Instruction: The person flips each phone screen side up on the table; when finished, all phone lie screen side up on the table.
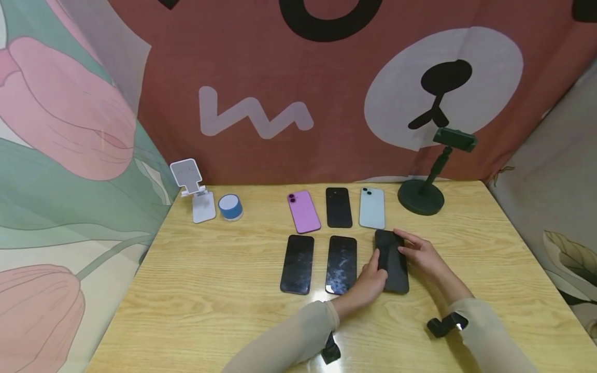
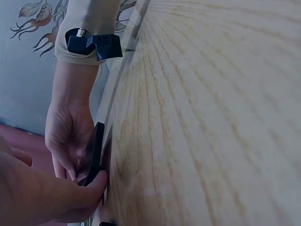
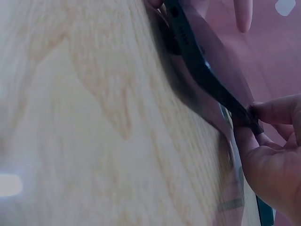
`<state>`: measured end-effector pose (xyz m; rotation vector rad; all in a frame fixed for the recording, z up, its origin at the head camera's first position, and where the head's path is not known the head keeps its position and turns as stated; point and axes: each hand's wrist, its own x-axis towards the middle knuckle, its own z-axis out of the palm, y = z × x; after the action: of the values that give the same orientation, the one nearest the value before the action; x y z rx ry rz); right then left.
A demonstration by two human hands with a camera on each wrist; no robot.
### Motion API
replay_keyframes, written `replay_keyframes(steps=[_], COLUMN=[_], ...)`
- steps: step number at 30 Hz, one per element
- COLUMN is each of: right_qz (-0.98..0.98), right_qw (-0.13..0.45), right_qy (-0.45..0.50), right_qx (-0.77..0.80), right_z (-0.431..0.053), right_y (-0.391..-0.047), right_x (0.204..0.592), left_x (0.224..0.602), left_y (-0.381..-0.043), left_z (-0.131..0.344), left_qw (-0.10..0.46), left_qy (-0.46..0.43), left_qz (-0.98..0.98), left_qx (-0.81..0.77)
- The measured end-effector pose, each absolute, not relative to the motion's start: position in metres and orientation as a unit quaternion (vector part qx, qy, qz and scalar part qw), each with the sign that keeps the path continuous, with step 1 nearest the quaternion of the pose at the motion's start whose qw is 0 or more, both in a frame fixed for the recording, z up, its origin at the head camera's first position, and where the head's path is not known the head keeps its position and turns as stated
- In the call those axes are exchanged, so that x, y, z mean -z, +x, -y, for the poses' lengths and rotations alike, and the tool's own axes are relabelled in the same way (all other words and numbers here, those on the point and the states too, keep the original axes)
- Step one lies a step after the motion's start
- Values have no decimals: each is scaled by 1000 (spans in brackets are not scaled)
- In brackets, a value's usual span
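A black smartphone (image 1: 393,274) lies dark face up between the two hands, at the right end of the front row of phones. My left hand (image 1: 369,284) grips its left long edge with thumb and fingers. On the upper right edge, my right hand (image 1: 425,256) pinches it; the right wrist view shows thumb and fingers of the right hand (image 3: 273,155) on the phone's corner. Seen from both wrists, the smartphone (image 2: 97,146) is tilted close over the wooden table, its port edge showing in the right wrist view.
Two dark phones, one left (image 1: 297,265) and one middle (image 1: 341,264), lie beside it. Behind are pink (image 1: 305,212), black (image 1: 339,208) and light blue (image 1: 372,210) phones. A green phone stand (image 1: 422,197), white stand (image 1: 203,207) and blue-white cylinder (image 1: 230,207) stand along the back.
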<state>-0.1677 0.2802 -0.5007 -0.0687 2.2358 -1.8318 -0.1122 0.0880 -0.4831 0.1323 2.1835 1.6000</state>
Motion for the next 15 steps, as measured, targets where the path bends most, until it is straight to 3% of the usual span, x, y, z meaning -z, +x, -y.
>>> replay_keyframes(steps=[15], right_qz=[-795], right_qw=[102], right_qy=[-43], right_qx=[597], right_z=[-278], right_y=[-168], right_x=[504], left_x=[480], left_y=[-108], left_z=[-87], left_qw=[206], left_qy=[45], left_qz=[-799], left_qx=[-563])
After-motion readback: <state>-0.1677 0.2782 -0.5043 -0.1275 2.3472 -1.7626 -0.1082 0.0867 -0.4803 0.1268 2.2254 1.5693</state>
